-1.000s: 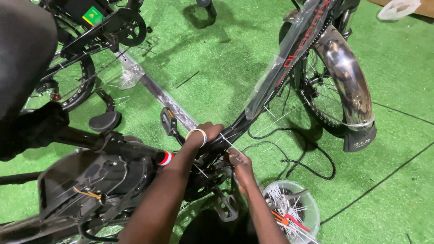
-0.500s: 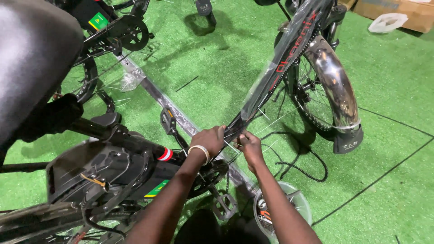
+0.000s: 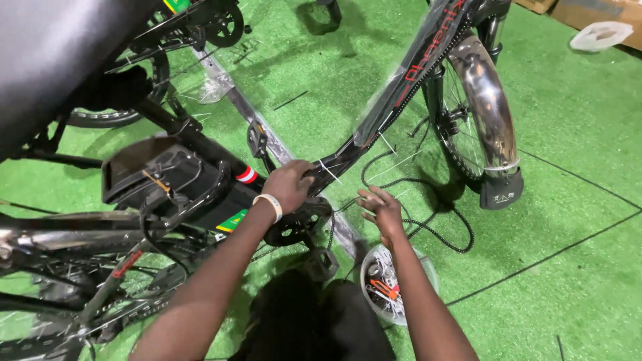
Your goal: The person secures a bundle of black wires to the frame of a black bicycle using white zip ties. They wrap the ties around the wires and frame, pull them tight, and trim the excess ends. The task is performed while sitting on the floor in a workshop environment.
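A black bicycle stands on green turf under me. My left hand (image 3: pixel 289 185), with a white band on the wrist, is closed around the lower end of the black down tube (image 3: pixel 401 87), just above the chainring (image 3: pixel 294 227). My right hand (image 3: pixel 380 207) hovers to the right of the tube with its fingers spread, holding nothing, above loose black cable (image 3: pixel 435 230) on the turf. White cable ties stick out from the tube between my hands. The front wheel with its chrome mudguard (image 3: pixel 485 107) is at the upper right.
A big black saddle (image 3: pixel 53 60) fills the upper left. A clear bowl with small tools (image 3: pixel 388 287) sits on the turf under my right forearm. A pedal (image 3: pixel 323 263) hangs by the crank. A second bicycle's parts lie at the top left. Cardboard and a white lid sit at the top right.
My right hand has come off the down tube and opened, moving down and to the right. My left hand keeps its grip on the tube. The view has shifted slightly.
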